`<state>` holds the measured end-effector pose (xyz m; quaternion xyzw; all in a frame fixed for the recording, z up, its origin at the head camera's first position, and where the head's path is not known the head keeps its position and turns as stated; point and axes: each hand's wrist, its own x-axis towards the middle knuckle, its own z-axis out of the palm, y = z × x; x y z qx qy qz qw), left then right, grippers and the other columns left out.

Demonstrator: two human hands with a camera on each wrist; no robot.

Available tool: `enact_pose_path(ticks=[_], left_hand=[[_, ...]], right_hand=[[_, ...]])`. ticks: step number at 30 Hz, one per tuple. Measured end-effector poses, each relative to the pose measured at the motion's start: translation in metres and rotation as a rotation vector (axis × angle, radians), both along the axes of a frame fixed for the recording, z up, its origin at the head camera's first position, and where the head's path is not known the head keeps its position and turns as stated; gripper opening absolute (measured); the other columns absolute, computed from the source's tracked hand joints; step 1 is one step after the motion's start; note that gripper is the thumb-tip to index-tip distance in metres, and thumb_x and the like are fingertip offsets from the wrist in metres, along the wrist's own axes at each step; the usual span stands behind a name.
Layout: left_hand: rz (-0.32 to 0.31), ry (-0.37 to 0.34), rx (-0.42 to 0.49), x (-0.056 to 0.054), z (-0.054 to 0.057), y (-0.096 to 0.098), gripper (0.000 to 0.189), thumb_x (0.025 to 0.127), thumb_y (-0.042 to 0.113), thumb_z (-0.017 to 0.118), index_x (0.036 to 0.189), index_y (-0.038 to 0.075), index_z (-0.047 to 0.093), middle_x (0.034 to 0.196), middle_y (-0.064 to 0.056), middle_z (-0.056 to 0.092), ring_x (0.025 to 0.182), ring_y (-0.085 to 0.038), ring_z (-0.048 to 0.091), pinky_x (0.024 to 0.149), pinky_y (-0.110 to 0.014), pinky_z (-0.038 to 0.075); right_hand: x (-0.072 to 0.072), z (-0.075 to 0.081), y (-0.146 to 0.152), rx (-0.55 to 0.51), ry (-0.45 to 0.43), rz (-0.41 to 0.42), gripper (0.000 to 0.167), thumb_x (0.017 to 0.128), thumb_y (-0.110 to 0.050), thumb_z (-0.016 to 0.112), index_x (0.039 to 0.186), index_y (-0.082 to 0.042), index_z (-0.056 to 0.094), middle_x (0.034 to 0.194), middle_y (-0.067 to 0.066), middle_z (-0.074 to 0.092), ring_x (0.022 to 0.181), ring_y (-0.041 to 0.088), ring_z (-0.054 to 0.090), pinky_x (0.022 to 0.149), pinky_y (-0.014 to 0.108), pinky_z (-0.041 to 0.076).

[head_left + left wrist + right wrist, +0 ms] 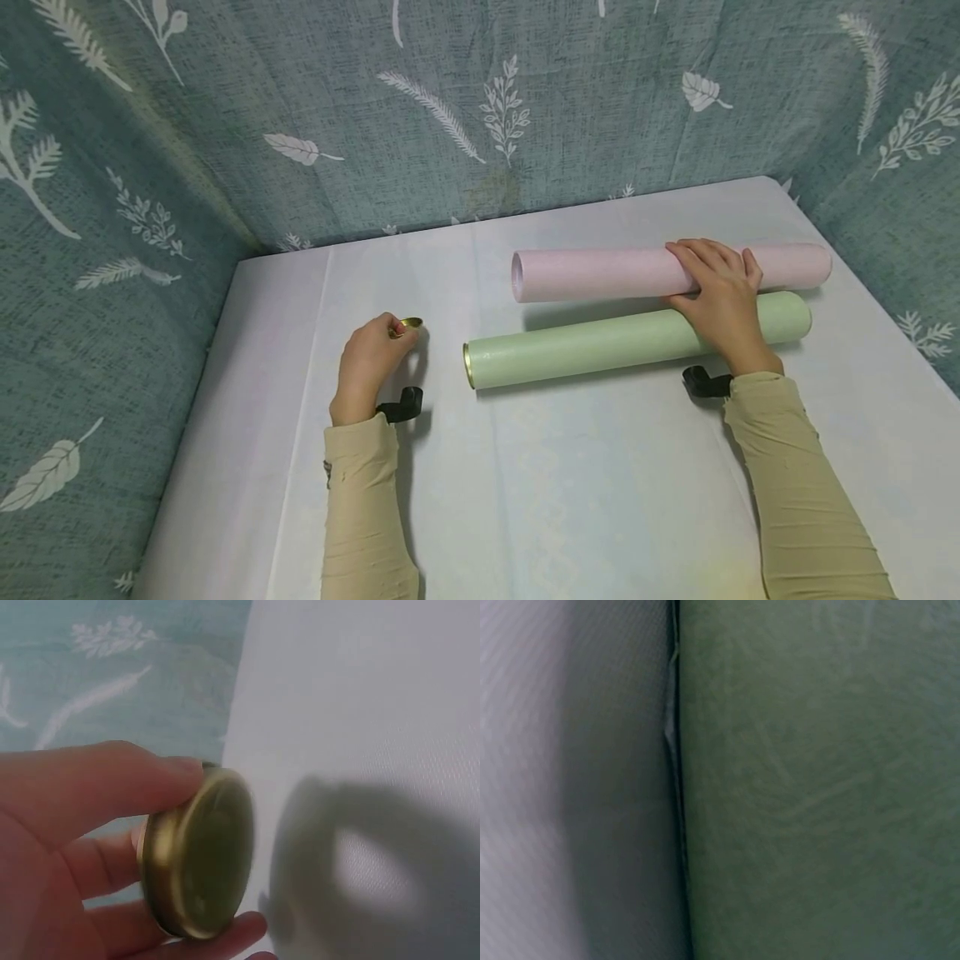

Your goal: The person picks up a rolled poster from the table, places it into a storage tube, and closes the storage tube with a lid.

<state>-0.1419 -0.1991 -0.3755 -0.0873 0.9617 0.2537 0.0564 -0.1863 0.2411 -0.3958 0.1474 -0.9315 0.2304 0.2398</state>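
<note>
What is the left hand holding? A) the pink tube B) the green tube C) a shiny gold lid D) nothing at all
C: the left hand pinches a round gold lid between thumb and fingers, well apart from the green tube and pink tube, which lie under the right hand.

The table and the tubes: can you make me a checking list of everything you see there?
Surface: white cloth-covered table, flat, faintly creased.
Job's things: green tube lying on its side, gold rim at its left end; gold cap off the tube.
Clutter: pink tube lying just behind the green one.
Hands: left hand pinches the gold cap; right hand rests across both tubes.
Cables: nothing seen.
Surroundings: teal leaf-print fabric behind and on both sides.
</note>
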Motion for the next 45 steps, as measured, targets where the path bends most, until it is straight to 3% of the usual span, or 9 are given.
enact_pose_path(ticks=[7, 13, 18, 21, 25, 30, 35, 45], left_hand=[[-0.018, -0.010, 0.042, -0.001, -0.003, 0.004, 0.024, 0.084, 0.033, 0.051, 0.084, 0.009, 0.052, 0.082, -0.008, 0.050, 0.070, -0.023, 0.046, 0.058, -0.031, 0.036], [-0.043, 0.081, 0.084, -0.003, 0.000, 0.007, 0.021, 0.084, 0.031, 0.052, 0.084, 0.010, 0.054, 0.100, -0.009, 0.048, 0.090, -0.027, 0.042, 0.070, -0.037, 0.036], [-0.058, 0.120, 0.136, -0.003, 0.003, 0.009, 0.031, 0.087, 0.028, 0.054, 0.113, 0.010, 0.053, 0.122, -0.013, 0.045, 0.111, -0.030, 0.039, 0.087, -0.044, 0.035], [-0.067, 0.105, 0.173, -0.003, 0.004, 0.010, 0.050, 0.086, 0.029, 0.057, 0.130, 0.014, 0.039, 0.129, -0.014, 0.038, 0.113, -0.030, 0.040, 0.090, -0.046, 0.035], [-0.064, 0.095, 0.209, -0.003, 0.005, 0.012, 0.066, 0.085, 0.033, 0.058, 0.140, 0.022, 0.024, 0.132, -0.014, 0.032, 0.109, -0.030, 0.043, 0.086, -0.047, 0.038], [-0.074, 0.115, 0.363, -0.002, 0.011, 0.018, 0.065, 0.084, 0.037, 0.059, 0.139, 0.032, 0.025, 0.132, -0.009, 0.027, 0.109, -0.027, 0.042, 0.076, -0.042, 0.043], [-0.093, 0.124, 0.533, -0.001, 0.025, 0.031, 0.060, 0.083, 0.035, 0.061, 0.135, 0.036, 0.031, 0.133, -0.001, 0.025, 0.115, -0.023, 0.040, 0.080, -0.043, 0.043], [-0.148, 0.078, 0.620, -0.004, 0.033, 0.048, 0.064, 0.081, 0.038, 0.063, 0.133, 0.040, 0.027, 0.130, 0.003, 0.034, 0.113, -0.017, 0.042, 0.086, -0.042, 0.041]], right_hand=[[-0.001, 0.000, 0.000, 0.002, -0.003, 0.003, 0.069, 0.063, -0.014, 0.081, 0.125, -0.018, 0.052, 0.127, 0.003, 0.048, 0.123, 0.023, 0.033, 0.102, 0.051, 0.002], [0.001, 0.002, 0.000, -0.004, -0.020, 0.000, 0.069, 0.064, -0.015, 0.081, 0.126, -0.018, 0.051, 0.128, 0.004, 0.048, 0.124, 0.023, 0.032, 0.102, 0.052, 0.001], [0.001, 0.002, 0.000, -0.003, -0.018, 0.004, 0.069, 0.063, -0.014, 0.081, 0.126, -0.018, 0.052, 0.128, 0.004, 0.048, 0.124, 0.023, 0.032, 0.103, 0.051, 0.001], [0.001, 0.002, 0.000, -0.004, -0.019, 0.005, 0.069, 0.063, -0.014, 0.081, 0.126, -0.018, 0.052, 0.128, 0.004, 0.048, 0.123, 0.023, 0.032, 0.102, 0.052, 0.001], [0.002, 0.002, 0.001, -0.009, -0.020, 0.007, 0.069, 0.063, -0.013, 0.081, 0.125, -0.018, 0.052, 0.127, 0.004, 0.048, 0.123, 0.023, 0.033, 0.102, 0.052, 0.002], [0.004, 0.003, 0.000, -0.020, -0.030, 0.008, 0.068, 0.063, -0.012, 0.081, 0.125, -0.017, 0.053, 0.126, 0.004, 0.049, 0.122, 0.024, 0.033, 0.102, 0.051, 0.001], [0.002, 0.005, 0.000, -0.019, -0.058, 0.011, 0.069, 0.064, -0.013, 0.080, 0.126, -0.019, 0.051, 0.128, 0.003, 0.048, 0.123, 0.024, 0.032, 0.102, 0.051, 0.000], [0.004, 0.005, 0.001, -0.023, -0.062, 0.016, 0.067, 0.065, -0.015, 0.080, 0.126, -0.018, 0.051, 0.128, 0.004, 0.048, 0.122, 0.026, 0.032, 0.103, 0.050, -0.001]])
